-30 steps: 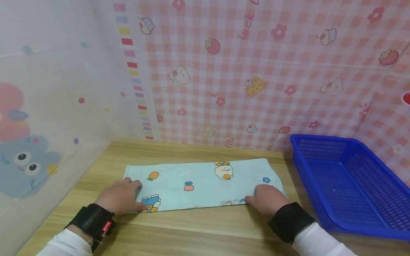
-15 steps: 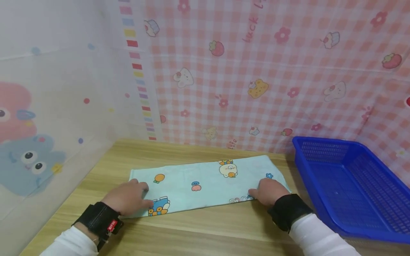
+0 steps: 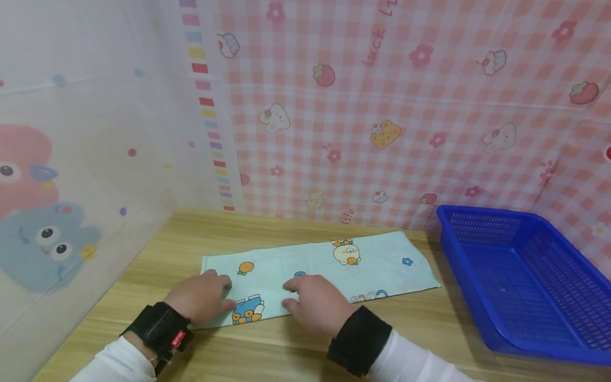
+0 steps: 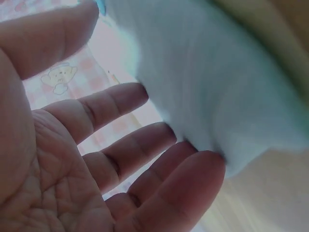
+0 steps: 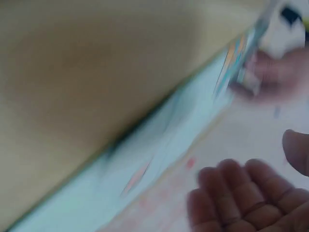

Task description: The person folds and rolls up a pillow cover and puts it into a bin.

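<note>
A light-blue cloth [image 3: 382, 273] with cartoon prints lies folded into a long flat strip on the table, slightly slanted. At its left end my left hand [image 3: 198, 298] rests with loosely bent fingers, thumb apart from them. In the left wrist view the fingertips of the left hand [image 4: 79, 159] meet the pale cloth [image 4: 193, 72], and the palm holds nothing. My right hand [image 3: 317, 305] hovers by the near edge around the strip's middle, thumb and forefinger spread. The right wrist view has the right hand [image 5: 246, 203] bare, apart from the blurred cloth [image 5: 159, 130].
A blue plastic basket [image 3: 470, 286] stands on the right of the wooden table [image 3: 277, 355]. Behind the table hangs a pink checked sheet [image 3: 343, 101]. A white printed sheet [image 3: 100, 127] closes the left side.
My right hand has left the cloth's right end and moved left to its middle. My left hand stays at the left end, which has shifted slightly right with it.
</note>
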Action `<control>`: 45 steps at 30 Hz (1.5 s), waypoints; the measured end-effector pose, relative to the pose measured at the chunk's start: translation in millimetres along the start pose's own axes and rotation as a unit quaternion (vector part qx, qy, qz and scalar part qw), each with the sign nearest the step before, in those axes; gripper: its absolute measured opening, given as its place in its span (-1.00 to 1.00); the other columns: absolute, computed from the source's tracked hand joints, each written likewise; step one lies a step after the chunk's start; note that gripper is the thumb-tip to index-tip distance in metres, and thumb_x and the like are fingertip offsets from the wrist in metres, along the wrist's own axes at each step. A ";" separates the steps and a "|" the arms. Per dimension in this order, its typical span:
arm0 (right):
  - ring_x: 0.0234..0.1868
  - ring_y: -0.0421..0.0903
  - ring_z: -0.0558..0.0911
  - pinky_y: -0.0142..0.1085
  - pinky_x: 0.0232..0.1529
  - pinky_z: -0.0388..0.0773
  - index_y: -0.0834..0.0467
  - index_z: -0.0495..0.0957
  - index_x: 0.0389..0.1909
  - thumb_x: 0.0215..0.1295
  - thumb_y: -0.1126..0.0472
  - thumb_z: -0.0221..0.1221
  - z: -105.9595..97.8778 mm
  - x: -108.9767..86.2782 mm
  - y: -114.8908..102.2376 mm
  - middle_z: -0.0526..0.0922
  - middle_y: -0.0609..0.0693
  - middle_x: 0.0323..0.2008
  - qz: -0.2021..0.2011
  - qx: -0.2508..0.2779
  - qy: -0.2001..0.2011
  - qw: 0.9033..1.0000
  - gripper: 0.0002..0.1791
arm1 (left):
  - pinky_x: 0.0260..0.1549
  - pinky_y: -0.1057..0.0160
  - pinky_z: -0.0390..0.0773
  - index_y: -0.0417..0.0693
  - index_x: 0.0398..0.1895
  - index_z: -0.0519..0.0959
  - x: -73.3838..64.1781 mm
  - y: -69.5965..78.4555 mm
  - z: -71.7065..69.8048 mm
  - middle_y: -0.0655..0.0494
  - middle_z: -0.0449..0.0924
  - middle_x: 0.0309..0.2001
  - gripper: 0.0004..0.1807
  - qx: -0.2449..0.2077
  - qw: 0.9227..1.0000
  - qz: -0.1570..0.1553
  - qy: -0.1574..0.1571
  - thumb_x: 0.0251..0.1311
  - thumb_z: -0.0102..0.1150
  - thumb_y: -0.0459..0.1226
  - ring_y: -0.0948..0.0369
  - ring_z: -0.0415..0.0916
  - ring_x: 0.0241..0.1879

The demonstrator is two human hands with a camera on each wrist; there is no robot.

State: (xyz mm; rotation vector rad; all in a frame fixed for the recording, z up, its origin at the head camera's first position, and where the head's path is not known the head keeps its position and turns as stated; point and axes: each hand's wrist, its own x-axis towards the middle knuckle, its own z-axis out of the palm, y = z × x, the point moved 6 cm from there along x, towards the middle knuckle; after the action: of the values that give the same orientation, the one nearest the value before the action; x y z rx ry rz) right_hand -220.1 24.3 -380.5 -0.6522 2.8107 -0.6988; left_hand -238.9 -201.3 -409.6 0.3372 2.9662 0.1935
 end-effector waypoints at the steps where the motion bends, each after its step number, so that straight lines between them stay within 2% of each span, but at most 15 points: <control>1: 0.27 -0.09 0.66 -0.13 0.33 0.56 0.09 0.70 0.21 0.47 0.07 0.30 10.0 1.8 -12.3 0.77 -0.09 0.14 -0.025 -0.008 -0.012 1.000 -0.63 | -0.08 -0.08 0.66 -0.07 0.11 0.70 1.0 0.4 -1.0 -0.05 0.68 -0.06 -0.50 -0.004 1.000 0.001 -0.005 0.28 0.39 0.06 0.06 0.63 -0.11; 4: 0.20 -0.25 0.66 -0.30 0.27 0.57 0.03 0.71 0.19 0.48 0.07 0.29 37.8 5.5 -45.1 0.77 -0.20 0.09 -0.091 -0.041 -0.053 0.994 -0.66 | -0.12 -0.04 0.64 -0.09 0.09 0.70 6.3 -1.7 -6.4 -0.09 0.72 0.02 -0.61 -0.031 0.999 0.006 -0.025 0.39 0.30 -0.02 0.05 0.64 -0.08; 7: 0.20 -0.33 0.64 -0.42 0.24 0.54 0.01 0.68 0.23 0.49 0.06 0.27 59.2 8.4 -70.6 0.74 -0.27 0.11 -0.149 -0.076 -0.083 0.982 -0.64 | -0.24 0.08 0.58 -0.15 0.10 0.68 14.8 -13.9 -14.6 -0.11 0.73 0.07 -0.64 -0.064 0.997 -0.004 -0.037 0.46 0.22 -0.09 0.08 0.60 -0.15; 10: 0.26 -0.38 0.58 -0.47 0.29 0.47 -0.04 0.64 0.29 0.50 0.03 0.24 77.3 12.8 -88.8 0.69 -0.31 0.19 -0.189 -0.102 -0.109 0.971 -0.60 | -0.25 0.09 0.56 -0.26 0.14 0.64 26.3 -35.6 -22.2 -0.16 0.73 0.06 -0.61 -0.074 0.997 -0.021 -0.027 0.47 0.19 -0.14 0.08 0.57 -0.20; 14: 0.30 -0.43 0.52 -0.52 0.31 0.41 -0.11 0.58 0.37 0.52 -0.02 0.22 94.0 20.8 -105.9 0.63 -0.34 0.25 -0.215 -0.123 -0.135 0.959 -0.55 | -0.10 -0.04 0.62 -0.36 0.13 0.62 40.1 -58.7 -25.3 -0.23 0.73 0.03 -0.61 -0.055 0.998 -0.030 -0.004 0.44 0.23 -0.21 0.02 0.61 -0.18; 20: 0.19 -0.40 0.54 -0.54 0.15 0.46 -0.18 0.54 0.38 0.51 -0.07 0.23 103.2 34.0 -115.1 0.64 -0.33 0.14 -0.213 -0.133 -0.138 0.958 -0.53 | 0.11 -0.18 0.60 -0.39 0.10 0.62 53.6 -69.7 -22.5 -0.28 0.71 0.07 -0.60 -0.060 0.997 -0.043 -0.003 0.36 0.30 -0.23 -0.13 0.66 0.01; 27: -0.03 -0.37 0.48 -0.54 -0.07 0.47 -0.27 0.52 0.37 0.46 -0.14 0.25 103.3 47.2 -116.4 0.62 -0.29 -0.02 -0.167 -0.122 -0.125 0.970 -0.51 | -0.06 -0.04 0.63 -0.38 -0.02 0.66 62.3 -75.3 -22.4 -0.20 0.73 -0.03 -0.67 -0.079 0.996 -0.051 -0.006 0.29 0.37 -0.28 0.03 0.60 -0.18; 31: -0.15 -0.36 0.43 -0.53 -0.19 0.43 -0.30 0.54 0.34 0.44 -0.15 0.27 104.7 52.5 -119.0 0.60 -0.27 -0.12 -0.153 -0.119 -0.126 0.973 -0.53 | -0.06 -0.05 0.64 -0.39 -0.05 0.64 63.1 -78.7 -22.2 -0.22 0.72 -0.06 -0.66 -0.084 0.995 -0.053 -0.002 0.23 0.42 -0.28 0.00 0.62 -0.17; 34: -0.13 -0.37 0.44 -0.55 -0.13 0.44 -0.29 0.56 0.33 0.44 -0.15 0.27 106.9 56.0 -119.0 0.64 -0.31 -0.08 -0.153 -0.123 -0.133 0.971 -0.53 | -0.07 -0.03 0.64 -0.39 -0.11 0.66 64.4 -80.5 -21.3 -0.21 0.72 -0.10 -0.66 -0.083 0.995 -0.052 -0.003 0.19 0.44 -0.27 0.00 0.61 -0.18; 38: -0.05 -0.40 0.48 -0.56 -0.03 0.46 -0.33 0.54 0.37 0.45 -0.14 0.25 110.7 59.8 -118.1 0.68 -0.38 0.04 -0.159 -0.133 -0.148 0.967 -0.51 | -0.39 0.19 0.50 -0.24 -0.45 0.60 66.7 -84.2 -17.9 0.04 0.56 -0.44 -0.77 -0.097 0.994 -0.057 -0.016 0.20 0.42 -0.26 0.14 0.45 -0.44; 41: 0.03 -0.41 0.50 -0.56 0.02 0.46 -0.36 0.50 0.41 0.48 -0.15 0.22 113.9 61.3 -118.6 0.66 -0.44 0.11 -0.168 -0.150 -0.165 0.960 -0.50 | -0.54 0.30 0.29 -0.04 -0.64 0.39 68.3 -86.2 -14.3 0.20 0.28 -0.61 -0.63 -0.118 0.991 -0.062 -0.026 0.23 0.36 -0.28 0.23 0.28 -0.59; 45: 0.13 -0.43 0.49 -0.56 0.11 0.45 -0.34 0.50 0.41 0.51 -0.18 0.18 116.6 63.0 -120.6 0.63 -0.49 0.16 -0.176 -0.174 -0.185 0.951 -0.52 | -0.57 0.31 0.26 0.04 -0.68 0.30 70.4 -85.2 -13.7 0.24 0.19 -0.65 -0.58 -0.130 0.990 -0.055 -0.023 0.27 0.27 -0.30 0.25 0.25 -0.64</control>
State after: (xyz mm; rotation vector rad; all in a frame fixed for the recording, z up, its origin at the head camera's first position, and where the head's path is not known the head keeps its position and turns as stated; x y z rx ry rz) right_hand -200.3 -147.2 -428.4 -1.2249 2.5004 -0.0953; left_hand -327.1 -268.7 -417.8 0.1422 2.8572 0.5429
